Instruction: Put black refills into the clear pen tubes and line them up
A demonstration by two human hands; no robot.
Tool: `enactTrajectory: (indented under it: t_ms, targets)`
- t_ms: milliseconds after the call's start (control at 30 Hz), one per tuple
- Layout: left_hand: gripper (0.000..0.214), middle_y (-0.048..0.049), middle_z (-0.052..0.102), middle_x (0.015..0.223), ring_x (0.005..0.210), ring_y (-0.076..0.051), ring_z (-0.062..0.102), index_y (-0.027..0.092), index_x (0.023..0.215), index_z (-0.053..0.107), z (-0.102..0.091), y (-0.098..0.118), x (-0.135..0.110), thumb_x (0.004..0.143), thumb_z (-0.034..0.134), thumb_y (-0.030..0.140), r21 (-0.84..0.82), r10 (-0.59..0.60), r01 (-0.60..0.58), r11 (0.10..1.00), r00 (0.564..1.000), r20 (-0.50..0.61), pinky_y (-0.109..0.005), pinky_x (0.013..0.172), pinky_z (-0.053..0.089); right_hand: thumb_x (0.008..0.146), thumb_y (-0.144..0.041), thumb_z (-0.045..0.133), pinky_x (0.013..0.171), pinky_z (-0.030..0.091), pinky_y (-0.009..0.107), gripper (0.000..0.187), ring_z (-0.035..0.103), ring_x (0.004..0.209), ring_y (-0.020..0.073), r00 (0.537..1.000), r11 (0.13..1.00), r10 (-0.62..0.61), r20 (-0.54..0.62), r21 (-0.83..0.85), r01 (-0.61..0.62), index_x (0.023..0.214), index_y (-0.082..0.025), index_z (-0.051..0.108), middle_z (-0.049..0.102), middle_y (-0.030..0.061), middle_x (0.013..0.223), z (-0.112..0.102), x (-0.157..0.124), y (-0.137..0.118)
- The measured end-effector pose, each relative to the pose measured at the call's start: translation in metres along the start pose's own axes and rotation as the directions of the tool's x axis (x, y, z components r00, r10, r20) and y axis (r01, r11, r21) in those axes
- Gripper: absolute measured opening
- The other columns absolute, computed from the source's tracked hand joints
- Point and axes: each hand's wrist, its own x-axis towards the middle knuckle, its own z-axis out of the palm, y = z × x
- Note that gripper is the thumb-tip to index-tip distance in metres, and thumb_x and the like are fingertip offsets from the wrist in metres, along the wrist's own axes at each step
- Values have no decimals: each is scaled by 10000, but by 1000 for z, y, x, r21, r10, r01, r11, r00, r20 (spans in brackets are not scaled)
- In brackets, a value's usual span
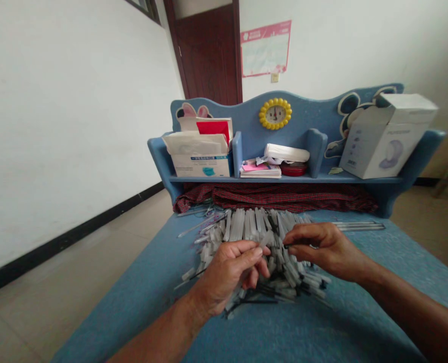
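My left hand [242, 264] is closed in a pinch on a small translucent plastic piece [268, 239], which points up and to the right. Just across from it, my right hand [324, 247] pinches a small dark piece [286, 246] between thumb and fingers; its exact kind is too small to make out. Beneath and behind both hands spreads a heap of narrow translucent plastic pieces [239, 225] mixed with thin black ones. At the back of the heap, many lie side by side in a row. My hands are slightly apart and hide part of the heap.
The heap lies on a blue table [141, 307]. Behind it are a bundled checked cloth [284, 197] and a blue shelf with a mask box [205, 165], papers, a yellow clock [275, 114] and a white carton [383, 146]. Thin rods [358, 226] lie at right.
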Motion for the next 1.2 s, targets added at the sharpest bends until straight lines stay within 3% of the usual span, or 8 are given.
enactTrajectory:
  t_ms: [133, 267, 467, 600, 700, 900, 1033, 1200]
  targets:
    - [229, -33, 629, 651, 424, -48, 473, 91, 869, 623, 1, 2, 2, 781, 598, 300, -60, -4, 2, 998, 1000, -26, -156, 394, 301, 728, -202, 637, 546, 428, 213, 86, 540, 623, 115, 996, 993, 85, 7, 79, -85, 781, -146, 674, 624, 16, 706, -2, 2, 4]
    - [200, -28, 627, 650, 434, -45, 471, 95, 826, 630, 1, 3, 2, 769, 610, 285, 18, -3, 4, 1000, 1000, -28, -153, 396, 309, 719, -175, 609, 486, 391, 197, 74, 488, 539, 88, 985, 984, 156, 79, 75, -162, 764, -135, 652, 565, -10, 621, -7, 2, 6]
    - [190, -23, 639, 672, 461, -62, 486, 120, 810, 632, 0, -2, 2, 762, 605, 302, 198, -5, 5, 980, 1000, 0, -171, 407, 338, 710, -38, 464, 550, 368, 190, 217, 493, 582, 78, 944, 951, 84, 319, -307, 20, 701, -158, 646, 577, -21, 644, -17, -11, -1]
    - [181, -3, 636, 654, 459, -64, 483, 132, 817, 634, 3, -4, 2, 724, 610, 285, 276, -13, 20, 961, 1000, -26, -178, 418, 355, 703, -39, 470, 546, 337, 187, 195, 487, 573, 70, 896, 899, 151, 417, -436, 51, 635, -154, 612, 564, -24, 633, -15, -28, -7]
    - [165, 14, 615, 624, 474, -71, 488, 131, 784, 626, 6, -4, 2, 693, 607, 267, 323, -15, 24, 946, 999, -30, -189, 449, 384, 703, -77, 516, 536, 330, 200, 148, 509, 571, 83, 886, 841, 249, 391, -541, 3, 637, -160, 619, 596, -10, 636, -10, -38, -6]
    - [177, 25, 588, 623, 490, -73, 482, 128, 800, 618, 8, -4, 1, 706, 587, 274, 365, -2, -1, 931, 1000, 6, -193, 469, 394, 729, -94, 506, 508, 359, 257, 190, 610, 589, 182, 835, 548, 491, 250, -833, -74, 675, -158, 676, 684, 94, 674, 2, -49, -4]
    - [157, 25, 583, 624, 503, -71, 481, 123, 784, 620, 8, -4, 0, 716, 577, 258, 383, -5, -5, 924, 1000, 26, -192, 490, 394, 740, -71, 464, 546, 415, 294, 241, 662, 677, 246, 841, 512, 486, 237, -857, -54, 736, -145, 693, 707, 137, 746, 7, -51, -3]
    - [159, 23, 585, 628, 509, -76, 482, 133, 772, 620, 8, -3, -1, 714, 578, 275, 398, -5, -11, 917, 999, 38, -194, 493, 391, 729, -61, 457, 524, 410, 281, 251, 664, 639, 232, 846, 488, 460, 269, -873, 13, 715, -143, 693, 704, 133, 705, 7, -50, -5]
